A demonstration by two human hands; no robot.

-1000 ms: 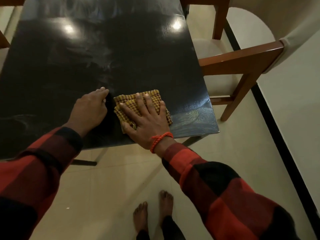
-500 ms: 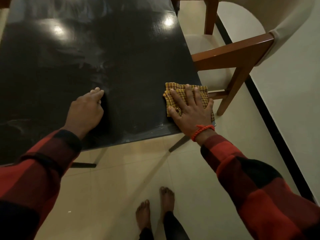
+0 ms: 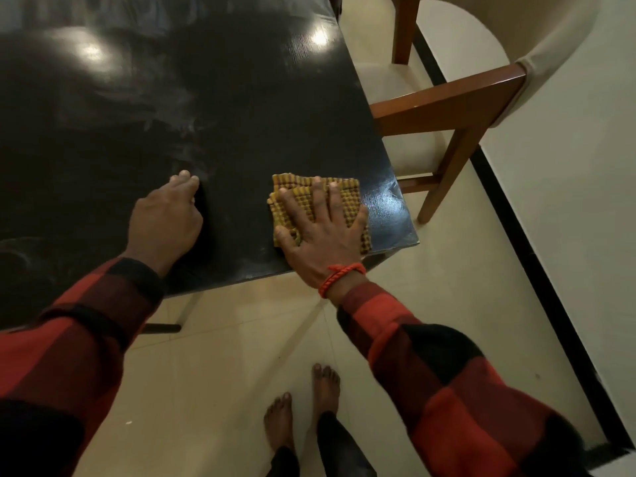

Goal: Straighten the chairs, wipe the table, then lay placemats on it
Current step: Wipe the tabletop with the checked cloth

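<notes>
A glossy black table (image 3: 213,98) fills the upper left of the head view. Near its front right corner lies a folded yellow checked cloth (image 3: 347,194). My right hand (image 3: 320,235) presses flat on the cloth with fingers spread and straight. My left hand (image 3: 165,222) rests on the tabletop to the left of the cloth, fingers loosely curled, holding nothing. A wooden chair (image 3: 447,108) with a cream seat and back stands at the table's right side, its seat partly under the tabletop.
Pale tiled floor (image 3: 223,373) lies below the table's front edge, where my bare feet stand. A black strip (image 3: 537,270) runs along the floor at the right beside a light wall. A dark table foot (image 3: 161,328) shows under the front edge.
My right hand slid the cloth right to the table's corner, then back a little to the left. The left hand stayed in place on the tabletop.
</notes>
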